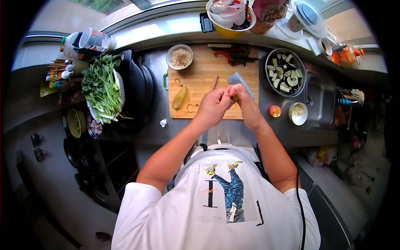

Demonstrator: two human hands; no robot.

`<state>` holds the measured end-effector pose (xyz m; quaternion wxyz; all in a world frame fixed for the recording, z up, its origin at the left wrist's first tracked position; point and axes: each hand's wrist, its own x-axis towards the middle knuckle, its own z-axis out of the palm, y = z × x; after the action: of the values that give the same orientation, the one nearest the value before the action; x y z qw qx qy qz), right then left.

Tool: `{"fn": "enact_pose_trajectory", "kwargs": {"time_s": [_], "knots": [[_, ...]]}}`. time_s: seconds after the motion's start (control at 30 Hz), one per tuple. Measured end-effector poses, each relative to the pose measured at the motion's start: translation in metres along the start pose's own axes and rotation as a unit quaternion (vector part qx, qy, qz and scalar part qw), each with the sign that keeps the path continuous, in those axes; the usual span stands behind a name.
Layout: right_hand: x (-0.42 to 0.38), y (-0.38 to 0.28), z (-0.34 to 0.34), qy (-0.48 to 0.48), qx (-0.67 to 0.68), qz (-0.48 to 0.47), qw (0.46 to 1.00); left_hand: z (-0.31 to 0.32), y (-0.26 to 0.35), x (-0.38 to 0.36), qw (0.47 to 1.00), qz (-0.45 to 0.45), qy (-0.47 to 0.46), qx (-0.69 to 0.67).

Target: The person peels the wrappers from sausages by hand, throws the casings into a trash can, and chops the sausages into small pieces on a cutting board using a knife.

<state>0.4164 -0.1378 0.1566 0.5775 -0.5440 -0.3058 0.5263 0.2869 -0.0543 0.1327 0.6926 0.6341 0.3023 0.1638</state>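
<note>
My left hand [213, 107] and my right hand [248, 107] meet over the front of a wooden cutting board [200, 71], fingertips pinched together. Between them is a small brownish piece [236, 97]; I cannot tell what it is. Just beyond my right fingers lies a cleaver blade [239, 79], partly hidden by the hand. A short reddish-brown stick [214, 83] rests beyond my left hand. Left on the board are a yellow-green elongated vegetable [179, 98] and thin brown loops [191, 108]. Red and green peppers [235, 55] lie at the back.
A bowl of pale shreds [181, 57] sits at the board's back left. To the right are a bowl of cut eggplant [286, 73], a small bowl of pale pieces [298, 113], a red-and-yellow round item [275, 111] and the sink [323, 98]. Leafy greens [102, 87] stand left.
</note>
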Motion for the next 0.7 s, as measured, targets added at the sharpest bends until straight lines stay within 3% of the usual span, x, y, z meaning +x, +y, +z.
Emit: {"fn": "enact_pose_trajectory", "kwargs": {"time_s": [0.07, 0.27, 0.57, 0.7], "knots": [[0.0, -0.005, 0.001, 0.014, 0.088, 0.058, 0.994, -0.003, 0.007, -0.001, 1.0, -0.015, -0.002, 0.025], [0.002, -0.002, -0.001, -0.01, 0.12, 0.06, 0.991, -0.008, 0.011, -0.001, 0.998, -0.061, 0.0, 0.01], [0.002, -0.01, 0.004, 0.001, 0.011, 0.079, 0.997, -0.005, 0.006, -0.002, 0.998, -0.055, -0.008, -0.03], [0.003, -0.003, 0.006, 0.006, 0.043, 0.093, 0.995, -0.004, 0.016, 0.0, 0.998, -0.045, 0.004, -0.042]]}}
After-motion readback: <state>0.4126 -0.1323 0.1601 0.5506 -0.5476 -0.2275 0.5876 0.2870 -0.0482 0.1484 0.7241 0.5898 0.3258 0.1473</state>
